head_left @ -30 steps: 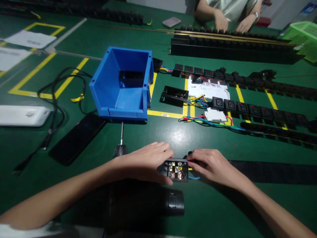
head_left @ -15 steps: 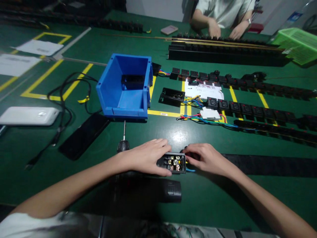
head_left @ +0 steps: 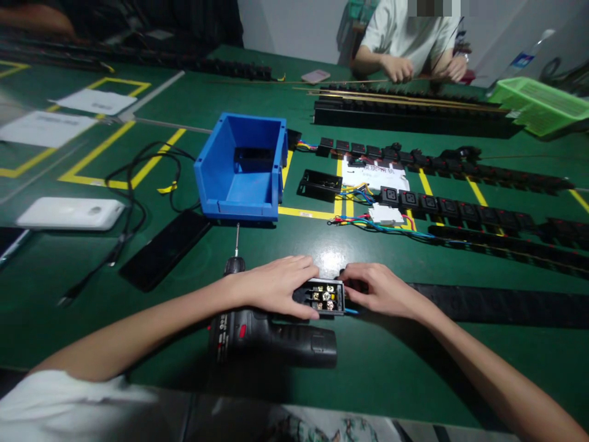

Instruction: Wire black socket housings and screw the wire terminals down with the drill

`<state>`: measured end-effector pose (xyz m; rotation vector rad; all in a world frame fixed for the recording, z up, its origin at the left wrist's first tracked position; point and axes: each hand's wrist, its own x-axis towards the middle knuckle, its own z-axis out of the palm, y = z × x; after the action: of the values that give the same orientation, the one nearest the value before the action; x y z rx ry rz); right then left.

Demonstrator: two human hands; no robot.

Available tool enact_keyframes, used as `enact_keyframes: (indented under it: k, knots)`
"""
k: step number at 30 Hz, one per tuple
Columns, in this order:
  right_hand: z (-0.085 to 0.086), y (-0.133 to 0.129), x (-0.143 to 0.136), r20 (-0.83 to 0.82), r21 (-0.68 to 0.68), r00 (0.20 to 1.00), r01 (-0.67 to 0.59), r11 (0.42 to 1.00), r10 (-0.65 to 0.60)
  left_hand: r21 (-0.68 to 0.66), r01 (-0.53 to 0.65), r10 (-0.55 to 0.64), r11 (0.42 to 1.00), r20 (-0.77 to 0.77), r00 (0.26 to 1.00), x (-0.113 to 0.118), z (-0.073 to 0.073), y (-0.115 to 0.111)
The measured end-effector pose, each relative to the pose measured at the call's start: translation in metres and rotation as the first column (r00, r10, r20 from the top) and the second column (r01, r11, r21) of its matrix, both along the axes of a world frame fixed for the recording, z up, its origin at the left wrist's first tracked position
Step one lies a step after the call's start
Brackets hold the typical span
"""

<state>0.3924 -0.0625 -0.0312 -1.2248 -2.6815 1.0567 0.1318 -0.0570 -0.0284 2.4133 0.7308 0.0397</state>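
Observation:
My left hand is closed over a small black terminal box, with its thumb along the near side. Brass screw terminals show inside the box's open top. At the box's right end, my right hand has its fingers curled and pinched around something dark, mostly hidden by the fingers. A short blue wire comes out below those fingertips. Under my left wrist lies a black cordless drill, its bit pointing away from me. A long black strip stretches off to the right behind my right wrist.
A blue bin with a dark piece inside stands ahead. To the left lie a black phone, a cable and a white device. Wired socket strips and a green basket are at right. A co-worker sits opposite.
The view has tilted up slightly, so the far items sit lower in the picture. More of the drill shows. Both hands stay at the terminal box. The co-worker's hands have shifted.

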Motion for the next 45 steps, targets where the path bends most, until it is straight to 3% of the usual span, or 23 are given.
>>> enact_keyframes:
  k: [9,22,30,45]
  knots:
    - [0.0010,0.0027,-0.0006,0.012,-0.024,1.000,0.004,1.000,-0.004,0.002,-0.009,0.009,1.000,0.024,1.000,0.0005,-0.0032,0.0010]
    - [0.0015,0.0035,0.0016,0.009,-0.058,1.000,0.000,0.998,0.001,-0.101,-0.077,0.075,0.992,-0.026,0.997,0.0019,-0.0009,0.0013]
    - [0.0005,-0.0020,0.0021,0.008,0.004,1.000,0.026,1.000,-0.026,-0.013,-0.050,0.050,0.999,0.026,0.998,0.0003,-0.0066,-0.0027]
    - [-0.0030,0.0005,0.0014,-0.027,0.004,1.000,-0.012,1.000,0.012,0.030,-0.009,0.009,1.000,0.011,1.000,0.0010,0.0001,-0.0056]
